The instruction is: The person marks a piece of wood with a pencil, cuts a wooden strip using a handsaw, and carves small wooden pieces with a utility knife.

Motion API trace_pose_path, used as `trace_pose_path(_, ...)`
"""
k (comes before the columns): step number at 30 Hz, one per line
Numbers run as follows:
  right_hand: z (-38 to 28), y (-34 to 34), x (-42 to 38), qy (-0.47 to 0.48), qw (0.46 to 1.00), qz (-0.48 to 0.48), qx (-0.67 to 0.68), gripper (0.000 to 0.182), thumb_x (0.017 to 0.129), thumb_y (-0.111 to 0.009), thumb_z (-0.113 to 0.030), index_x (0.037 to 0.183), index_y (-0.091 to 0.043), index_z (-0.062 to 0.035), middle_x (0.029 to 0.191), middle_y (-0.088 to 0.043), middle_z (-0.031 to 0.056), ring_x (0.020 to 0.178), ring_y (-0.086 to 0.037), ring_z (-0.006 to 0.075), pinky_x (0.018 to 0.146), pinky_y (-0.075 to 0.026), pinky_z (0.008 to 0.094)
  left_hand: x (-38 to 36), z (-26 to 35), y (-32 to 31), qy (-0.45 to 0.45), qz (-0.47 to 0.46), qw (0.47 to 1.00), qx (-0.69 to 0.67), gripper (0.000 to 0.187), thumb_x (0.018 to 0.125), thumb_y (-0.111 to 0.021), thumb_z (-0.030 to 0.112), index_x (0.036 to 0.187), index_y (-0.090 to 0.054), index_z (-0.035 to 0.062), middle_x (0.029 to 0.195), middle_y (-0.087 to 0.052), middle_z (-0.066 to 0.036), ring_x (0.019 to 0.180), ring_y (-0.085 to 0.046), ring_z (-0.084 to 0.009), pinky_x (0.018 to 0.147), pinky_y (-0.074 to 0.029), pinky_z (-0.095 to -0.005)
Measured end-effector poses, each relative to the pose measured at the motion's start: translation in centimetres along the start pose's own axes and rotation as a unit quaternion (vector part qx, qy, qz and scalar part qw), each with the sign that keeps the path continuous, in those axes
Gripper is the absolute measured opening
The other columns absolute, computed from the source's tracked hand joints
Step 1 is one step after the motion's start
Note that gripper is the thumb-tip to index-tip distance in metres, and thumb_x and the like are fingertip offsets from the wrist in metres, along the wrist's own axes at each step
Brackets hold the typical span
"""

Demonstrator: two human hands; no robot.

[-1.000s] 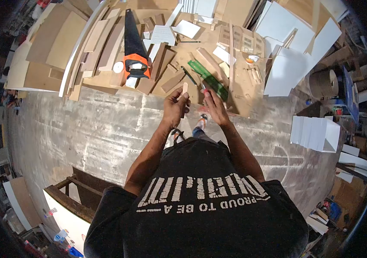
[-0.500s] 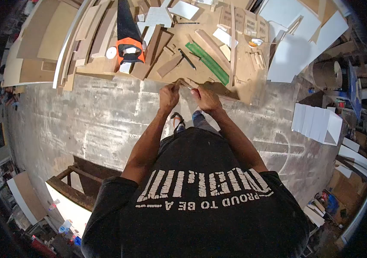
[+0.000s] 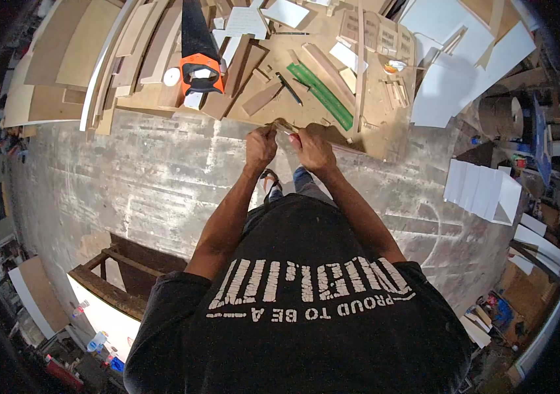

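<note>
My left hand (image 3: pixel 261 146) is closed, its fingers pinching a small wood-coloured piece (image 3: pixel 284 125) at the front edge of the worktable (image 3: pixel 244 119). Close beside it, my right hand (image 3: pixel 314 150) is closed too, thumb toward the same piece. Whatever lies inside its fingers is too small and covered to make out. Beyond the hands, a black pencil-like stick (image 3: pixel 290 89) and a green ruler-like strip (image 3: pixel 321 96) lie on the table. A handsaw (image 3: pixel 201 71) with an orange and black handle rests farther left.
Wooden strips (image 3: pixel 143 49) and boards (image 3: pixel 83 56) are stacked at the left. White panels (image 3: pixel 443 85) lean at the right, near a brown roll (image 3: pixel 500 116). A white-topped stand (image 3: pixel 99 308) is behind on the left. Scuffed floor (image 3: pixel 155 177) surrounds my feet.
Both hands stay close together at the table edge, with the right hand's fingers shifted slightly. The table appears slightly higher and farther right as the view moves a little.
</note>
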State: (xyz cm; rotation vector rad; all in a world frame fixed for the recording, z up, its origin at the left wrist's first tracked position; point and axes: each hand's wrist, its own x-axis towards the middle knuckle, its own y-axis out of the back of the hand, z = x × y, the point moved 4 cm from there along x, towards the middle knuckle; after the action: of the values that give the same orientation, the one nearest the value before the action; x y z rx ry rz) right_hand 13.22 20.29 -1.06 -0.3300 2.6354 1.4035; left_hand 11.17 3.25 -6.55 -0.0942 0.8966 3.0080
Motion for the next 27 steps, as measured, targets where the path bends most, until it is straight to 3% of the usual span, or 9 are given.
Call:
trace_pose_path(5, -1.1, -0.4, 0.2, -0.045, 0.996, -0.047, -0.058, 0.041, 0.099, -0.045, -0.041, 0.106, -0.057, -0.0028, 0.090, -0.067, 0.0252, 0.085, -0.065, 0.0461, 0.075, -0.049, 0.0570, -0.1, 1.2, 0.4, -0.036, 0.018, 0.997, 0.063, 0.014, 0.085, -0.061, 0.010, 0.088, -0.069, -0.0010, 0.082, -0.066, -0.027, 0.079, -0.065, -0.0453, 0.070, -0.052, -0.0471)
trace_pose_path(9, -1.3, 0.0, 1.0, -0.077, 0.991, -0.085, -0.070, 0.046, 0.100, -0.042, -0.042, 0.108, -0.057, 0.0009, 0.094, -0.067, 0.0260, 0.089, -0.065, 0.0456, 0.079, -0.049, 0.0548, -0.2, 1.5, 0.5, -0.002, -0.009, 0.996, 0.087, 0.017, 0.085, -0.058, 0.010, 0.093, -0.071, 0.0026, 0.089, -0.067, -0.025, 0.084, -0.065, -0.0449, 0.073, -0.053, -0.0479)
trace_pose_path(12, 1.5, -2.1, 2.0, -0.009, 0.998, -0.050, -0.036, 0.048, 0.101, -0.041, -0.043, 0.106, -0.057, 0.0031, 0.094, -0.066, 0.0264, 0.091, -0.063, 0.0453, 0.082, -0.048, 0.0515, 0.0, 2.4, 0.8, -0.041, 0.008, 0.998, 0.044, 0.020, 0.086, -0.056, 0.010, 0.098, -0.071, 0.0047, 0.091, -0.067, -0.025, 0.084, -0.065, -0.0447, 0.073, -0.053, -0.0481)
trace_pose_path(14, 2.3, -2.2, 1.8, -0.027, 0.997, -0.054, 0.047, 0.048, 0.101, -0.043, -0.042, 0.103, -0.057, 0.0038, 0.093, -0.065, 0.0270, 0.092, -0.062, 0.0447, 0.082, -0.047, 0.0502, -0.1, 0.3, 0.1, -0.074, 0.017, 0.997, 0.027, 0.023, 0.087, -0.055, 0.011, 0.102, -0.070, 0.0053, 0.089, -0.067, -0.025, 0.084, -0.065, -0.0445, 0.072, -0.053, -0.0481)
trace_pose_path(18, 4.2, -2.6, 2.2, 0.034, 0.993, 0.037, 0.104, 0.048, 0.101, -0.043, -0.042, 0.101, -0.056, 0.0040, 0.093, -0.062, 0.0280, 0.094, -0.060, 0.0444, 0.082, -0.046, 0.0494, -0.1, 1.4, 1.2, -0.034, -0.026, 0.998, 0.050, 0.025, 0.087, -0.056, 0.010, 0.107, -0.069, 0.0056, 0.089, -0.067, -0.025, 0.085, -0.065, -0.0438, 0.072, -0.052, -0.0473)
trace_pose_path(21, 3.1, -1.6, 1.5, -0.007, 0.997, -0.073, 0.022, 0.048, 0.102, -0.042, -0.042, 0.102, -0.056, 0.0034, 0.094, -0.062, 0.0293, 0.094, -0.060, 0.0458, 0.082, -0.046, 0.0504, 0.0, 1.6, 1.1, -0.046, -0.034, 0.998, 0.038, 0.024, 0.087, -0.056, 0.009, 0.107, -0.068, 0.0061, 0.091, -0.067, -0.025, 0.086, -0.065, -0.0434, 0.073, -0.052, -0.0467)
trace_pose_path(27, 0.2, -0.3, 1.0, 0.007, 0.997, -0.070, 0.038, 0.048, 0.101, -0.040, -0.042, 0.102, -0.060, 0.0016, 0.095, -0.064, 0.0287, 0.093, -0.061, 0.0481, 0.082, -0.046, 0.0557, 0.2, 1.0, 1.0, -0.064, -0.030, 0.995, 0.065, 0.019, 0.087, -0.055, 0.011, 0.101, -0.068, 0.0071, 0.089, -0.067, -0.024, 0.083, -0.064, -0.0440, 0.071, -0.051, -0.0491)
